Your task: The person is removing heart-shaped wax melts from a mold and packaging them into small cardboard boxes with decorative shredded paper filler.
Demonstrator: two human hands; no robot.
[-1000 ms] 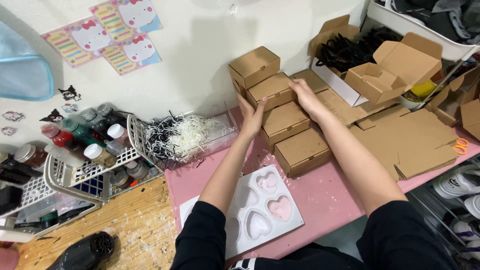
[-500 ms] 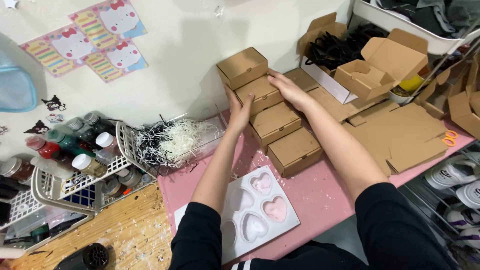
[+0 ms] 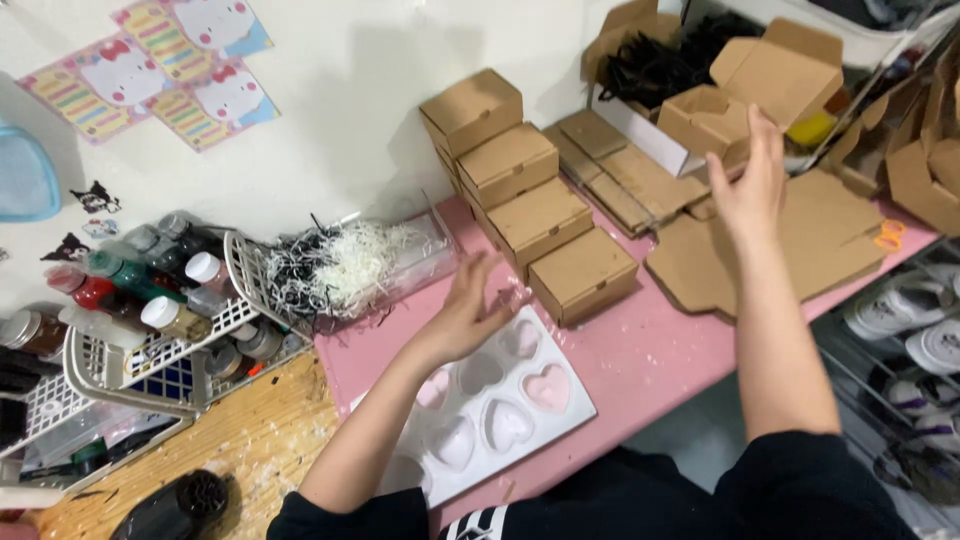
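Note:
A row of closed brown cardboard boxes point(image 3: 540, 205) runs diagonally from the wall across the pink table point(image 3: 640, 345). My left hand point(image 3: 472, 310) hovers open above the table, just left of the nearest box point(image 3: 583, 275) and over a white heart-shaped mould tray point(image 3: 500, 410). My right hand point(image 3: 752, 180) is raised with fingers spread, holding nothing, next to an open cardboard box point(image 3: 745, 95) at the back right. Neither hand touches a box.
Flat unfolded cardboard blanks point(image 3: 790, 250) lie at the right. A clear tray of black and white shredded paper point(image 3: 345, 265) sits by the wall. White wire baskets with paint bottles point(image 3: 150, 300) stand at left on a wooden surface. Shoes point(image 3: 920, 340) lie below right.
Both hands have let go of the stacked boxes. The left hand drew back toward the mould tray; the right hand moved right toward the open box.

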